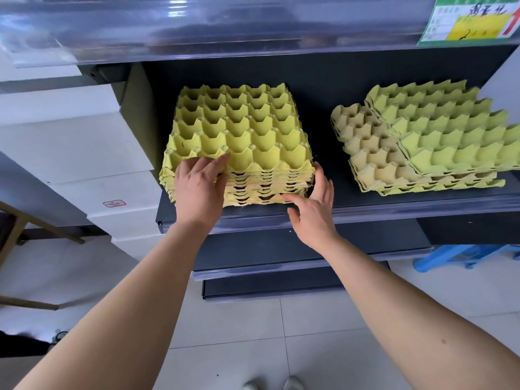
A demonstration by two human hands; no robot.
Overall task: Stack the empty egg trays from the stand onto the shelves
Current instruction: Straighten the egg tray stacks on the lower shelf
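Yellow egg-tray stack [239, 142]: ahead, between my hands.
Left hand [197, 190]: flat, pressing near-left corner.
Right hand [312, 209]: open, touching near-right corner.

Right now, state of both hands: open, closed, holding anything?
Left hand: open, fingers resting on the front-left corner of the stack of yellow-green pulp egg trays.
Right hand: open, fingertips touching that stack's front-right corner.
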